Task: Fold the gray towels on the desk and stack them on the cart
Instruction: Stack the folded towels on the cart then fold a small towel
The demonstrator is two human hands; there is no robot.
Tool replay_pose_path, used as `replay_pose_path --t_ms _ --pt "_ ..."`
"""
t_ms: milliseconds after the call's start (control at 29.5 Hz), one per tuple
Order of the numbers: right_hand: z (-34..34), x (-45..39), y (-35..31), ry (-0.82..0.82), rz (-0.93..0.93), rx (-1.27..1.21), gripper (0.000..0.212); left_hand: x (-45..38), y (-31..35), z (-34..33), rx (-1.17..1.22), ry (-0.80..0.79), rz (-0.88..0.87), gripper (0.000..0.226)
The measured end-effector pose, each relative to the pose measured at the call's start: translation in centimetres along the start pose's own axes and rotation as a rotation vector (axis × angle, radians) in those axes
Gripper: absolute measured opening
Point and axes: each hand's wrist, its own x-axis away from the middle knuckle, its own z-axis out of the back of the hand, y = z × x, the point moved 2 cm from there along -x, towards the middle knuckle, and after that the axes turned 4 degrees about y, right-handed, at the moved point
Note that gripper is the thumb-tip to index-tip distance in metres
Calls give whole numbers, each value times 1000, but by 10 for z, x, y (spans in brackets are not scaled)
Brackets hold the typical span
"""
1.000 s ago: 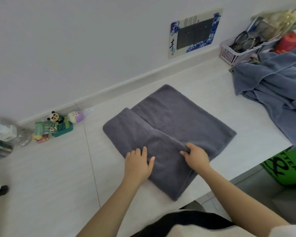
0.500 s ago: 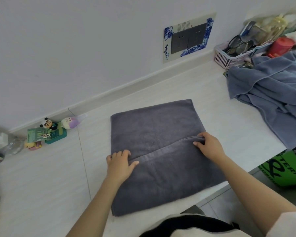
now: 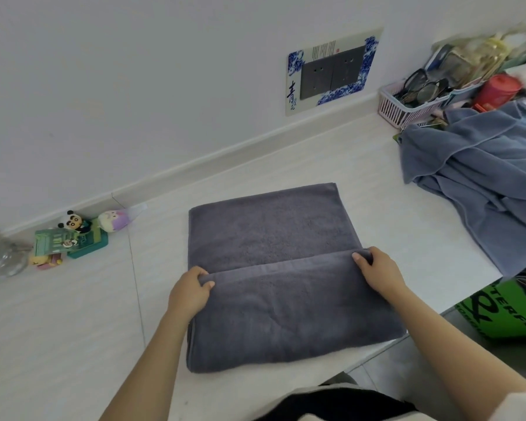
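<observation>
Dark gray towel (image 3: 274, 268) lies flat on the white table (image 3: 362, 177), right in front of me, with its near portion folded over so the folded edge runs straight between my two hands. My left hand (image 3: 189, 291) pinches the left end of that edge, thumb on top and fingers curled under the layer. My right hand (image 3: 377, 273) pinches the right end the same way, fingertips tucked around the edge. Both hands sit on the towel, level with each other. The near right corner of the towel reaches the table's front edge, just below my right forearm. Well to the right of my right hand, a blue-gray towel pile (image 3: 480, 177) lies crumpled on the table, unfolded. Beyond that, against the wall, a pink basket (image 3: 398, 109) holds glasses, with a red container (image 3: 498, 91) next to it. Far left of my left hand, small figurines (image 3: 76, 235) stand by the wall. Green bag (image 3: 504, 311) sits below the table edge, right of my right arm.
</observation>
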Motion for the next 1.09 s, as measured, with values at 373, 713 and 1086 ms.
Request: replay_pose_path --t_ms 373,713,1086 --pt "-15 3 -3 186 16 161 22 1 -7 -6 48 115 65 8" --pt "-65 57 -29 154 587 448 48 65 55 -97 -378 181 -614 57" --pt "-48 44 24 16 394 521 75 67 -21 -74 -394 146 -422 59"
